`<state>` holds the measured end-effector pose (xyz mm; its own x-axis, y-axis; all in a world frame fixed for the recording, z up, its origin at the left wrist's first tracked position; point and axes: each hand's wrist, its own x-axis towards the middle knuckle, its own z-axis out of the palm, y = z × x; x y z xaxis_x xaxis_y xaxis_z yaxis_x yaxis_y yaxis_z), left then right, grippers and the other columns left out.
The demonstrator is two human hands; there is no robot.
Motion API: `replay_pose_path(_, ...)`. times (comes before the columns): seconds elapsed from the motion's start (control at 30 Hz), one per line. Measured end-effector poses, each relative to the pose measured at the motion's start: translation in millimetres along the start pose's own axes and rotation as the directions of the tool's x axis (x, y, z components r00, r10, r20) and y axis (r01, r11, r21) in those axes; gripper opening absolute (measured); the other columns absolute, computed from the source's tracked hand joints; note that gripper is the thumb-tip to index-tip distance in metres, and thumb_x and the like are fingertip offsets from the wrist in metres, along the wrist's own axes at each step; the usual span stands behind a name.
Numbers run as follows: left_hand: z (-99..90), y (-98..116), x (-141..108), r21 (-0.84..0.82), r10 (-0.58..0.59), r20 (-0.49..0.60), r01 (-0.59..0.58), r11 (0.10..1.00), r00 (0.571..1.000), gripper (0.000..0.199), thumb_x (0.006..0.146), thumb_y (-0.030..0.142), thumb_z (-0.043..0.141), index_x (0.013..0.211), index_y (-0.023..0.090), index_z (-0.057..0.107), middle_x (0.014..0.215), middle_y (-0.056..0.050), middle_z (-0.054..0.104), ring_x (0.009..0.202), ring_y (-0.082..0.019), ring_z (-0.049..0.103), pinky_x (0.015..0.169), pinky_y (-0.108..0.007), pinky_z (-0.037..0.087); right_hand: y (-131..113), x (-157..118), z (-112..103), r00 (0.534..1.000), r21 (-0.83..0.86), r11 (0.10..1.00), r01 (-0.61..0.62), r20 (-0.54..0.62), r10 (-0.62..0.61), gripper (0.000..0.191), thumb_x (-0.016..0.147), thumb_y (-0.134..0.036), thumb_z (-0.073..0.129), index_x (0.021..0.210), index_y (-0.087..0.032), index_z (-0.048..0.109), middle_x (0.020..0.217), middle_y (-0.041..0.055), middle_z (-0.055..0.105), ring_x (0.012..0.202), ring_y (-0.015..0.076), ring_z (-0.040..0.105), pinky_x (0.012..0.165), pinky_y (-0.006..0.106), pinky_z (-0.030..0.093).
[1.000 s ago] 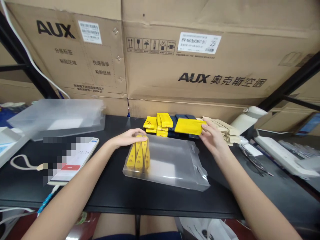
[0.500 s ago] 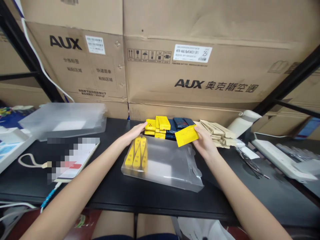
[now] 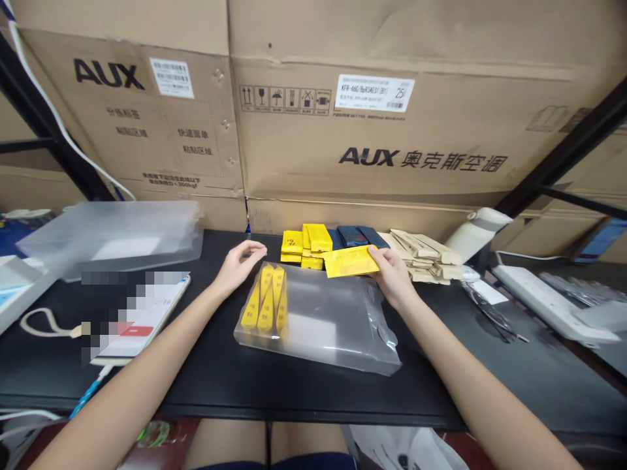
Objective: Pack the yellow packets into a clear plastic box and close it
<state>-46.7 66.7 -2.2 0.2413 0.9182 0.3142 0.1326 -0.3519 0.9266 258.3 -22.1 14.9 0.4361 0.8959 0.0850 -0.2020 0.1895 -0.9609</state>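
My right hand [image 3: 394,275] pinches one end of a flat yellow sachet [image 3: 350,261], held above the back edge of a clear plastic box [image 3: 328,320]. Inside the box, several yellow sachets [image 3: 264,303] stand in a row at its left end. Beyond the box's back left corner is my left hand [image 3: 241,266], loosely bent and with nothing visible in it. Behind the box lie a stack of yellow sachets [image 3: 313,240], some dark blue sachets [image 3: 360,236] and a pile of beige sachets [image 3: 421,251].
Clear plastic sheets or boxes [image 3: 127,228] lie at the back left, behind a phone [image 3: 157,313] with a cable. On the right are a white bottle [image 3: 477,238], glasses [image 3: 490,313] and a white power strip [image 3: 548,307]. Large cardboard boxes [image 3: 294,150] wall off the back.
My left hand has drawn back left from the yellow stack. My right hand has shifted slightly, and the sachet in it has swung left and more level.
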Motion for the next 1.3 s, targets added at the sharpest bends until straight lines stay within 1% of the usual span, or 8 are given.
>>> replay_pose_path(0.17, -0.5, 12.3, -6.5, -0.007, -0.108, 0.146, 0.110, 0.994, 0.983, 0.040, 0.074, 0.051, 0.062, 0.094, 0.017, 0.063, 0.101, -0.009, 0.068, 0.104, -0.026, 0.059, 0.093, -0.038, 0.043, 4.8, 4.1, -2.2, 0.999, -0.005, 1.000, -0.014, -0.036, 0.014, 0.042, 0.054, -0.047, 0.082, 0.064, -0.018, 0.052, 0.063, -0.0014, 0.065, 0.055, 0.0130, 0.063, 0.039, 0.019, 0.048)
replay_pose_path(0.37, -3.3, 16.9, -14.2, 0.112, -0.173, 0.402, 0.139, 0.984, 0.899, 0.041, 0.076, 0.050, 0.061, 0.105, 0.021, 0.062, 0.107, -0.005, 0.066, 0.105, -0.024, 0.059, 0.092, -0.036, 0.043, 5.7, 5.4, -2.8, 0.998, 0.143, 0.990, -0.001, -0.055, 0.009, 0.029, 0.061, -0.030, 0.081, 0.067, -0.017, 0.056, 0.072, 0.0004, 0.070, 0.073, 0.0167, 0.069, 0.062, 0.027, 0.060)
replay_pose_path(0.57, -3.4, 15.7, -12.8, 0.117, -0.166, 0.410, 0.128, 0.985, 0.897, 0.042, 0.073, 0.049, 0.064, 0.103, 0.020, 0.061, 0.106, -0.005, 0.066, 0.103, -0.024, 0.060, 0.092, -0.036, 0.044, -1.9, 5.6, 4.0, 0.988, 0.419, 0.904, -0.090, -0.073, 0.132, 0.001, 0.083, -0.020, 0.062, 0.084, -0.020, 0.063, 0.083, 0.0006, 0.073, 0.081, 0.0119, 0.070, 0.067, 0.018, 0.058)
replay_pose_path(0.7, -10.0, 18.7, -11.0, 0.150, -0.209, 0.425, 0.159, 0.976, 0.881, 0.043, 0.072, 0.048, 0.066, 0.105, 0.020, 0.061, 0.109, -0.005, 0.065, 0.106, -0.024, 0.059, 0.095, -0.037, 0.042, -10.5, 4.0, 6.4, 0.969, 0.519, 0.845, -0.129, -0.113, 0.218, 0.014, 0.092, -0.022, 0.048, 0.090, -0.020, 0.062, 0.074, -0.0020, 0.073, 0.065, 0.0088, 0.070, 0.055, 0.014, 0.058)
replay_pose_path(0.8, -13.7, 20.1, -10.5, 0.156, -0.245, 0.412, 0.197, 0.968, 0.878, 0.046, 0.070, 0.047, 0.067, 0.106, 0.020, 0.060, 0.110, -0.006, 0.065, 0.107, -0.025, 0.059, 0.096, -0.038, 0.042, -14.0, 2.7, 5.6, 0.954, 0.497, 0.840, -0.217, -0.073, 0.289, 0.017, 0.093, -0.026, 0.047, 0.088, -0.019, 0.061, 0.067, -0.0015, 0.071, 0.054, 0.0083, 0.067, 0.038, 0.009, 0.051)
replay_pose_path(1.0, -13.6, 18.8, -11.5, 0.130, -0.243, 0.396, 0.208, 0.969, 0.885, 0.047, 0.068, 0.047, 0.069, 0.106, 0.020, 0.060, 0.102, -0.006, 0.068, 0.102, -0.025, 0.061, 0.091, -0.037, 0.045, -11.0, -0.7, 4.5, 0.966, 0.386, 0.896, -0.221, -0.039, 0.255, 0.017, 0.085, -0.034, 0.060, 0.080, -0.018, 0.061, 0.058, -0.0027, 0.065, 0.031, 0.0029, 0.049, 0.030, 0.007, 0.042)
replay_pose_path(1.1, -13.4, 18.4, -12.0, 0.120, -0.230, 0.397, 0.198, 0.973, 0.888, 0.045, 0.068, 0.047, 0.069, 0.104, 0.021, 0.062, 0.100, -0.005, 0.068, 0.101, -0.024, 0.062, 0.089, -0.035, 0.046, -6.9, -0.1, 2.8, 0.981, 0.368, 0.913, -0.175, -0.019, 0.195, 0.016, 0.079, -0.034, 0.066, 0.078, -0.020, 0.061, 0.062, -0.0040, 0.067, 0.032, 0.0030, 0.049, 0.030, 0.009, 0.043)
replay_pose_path(1.3, -13.0, 18.7, -11.6, 0.120, -0.232, 0.395, 0.200, 0.972, 0.889, 0.045, 0.068, 0.046, 0.069, 0.104, 0.021, 0.062, 0.104, -0.006, 0.068, 0.103, -0.024, 0.061, 0.091, -0.036, 0.045, -3.7, 2.4, 0.6, 0.984, 0.284, 0.944, -0.167, -0.016, 0.179, 0.015, 0.075, -0.028, 0.070, 0.088, -0.023, 0.064, 0.083, -0.0013, 0.073, 0.051, 0.0089, 0.064, 0.037, 0.012, 0.049)
